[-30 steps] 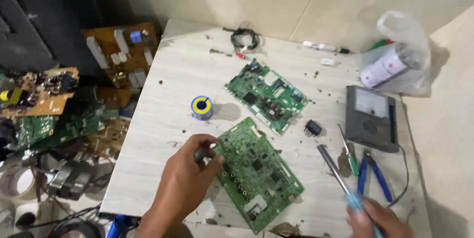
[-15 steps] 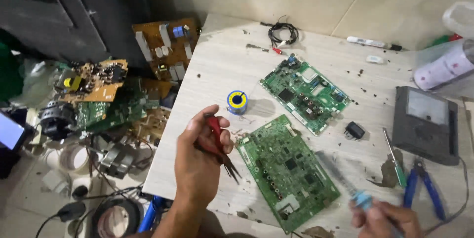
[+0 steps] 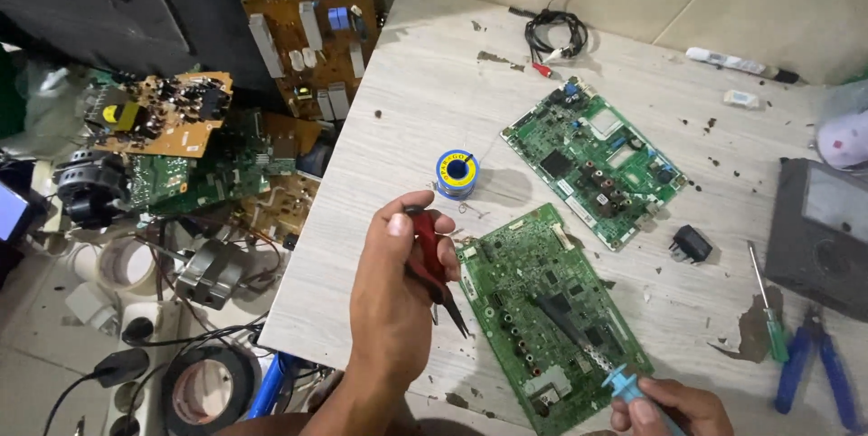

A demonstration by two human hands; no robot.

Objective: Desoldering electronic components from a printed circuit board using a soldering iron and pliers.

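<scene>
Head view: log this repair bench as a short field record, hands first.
left hand: gripping red-handled pliers, tips pointing down beside the near board
right hand: holding a blue-handled screwdriver, its shaft lying over the near board
near circuit board: green, flat on the table
far circuit board: green, apart from the near one
solder spool: blue, upright, between the hand and the far board
floor at left: loose boards, tape roll

Even, bright light; soft shadows, sharp focus.
</scene>
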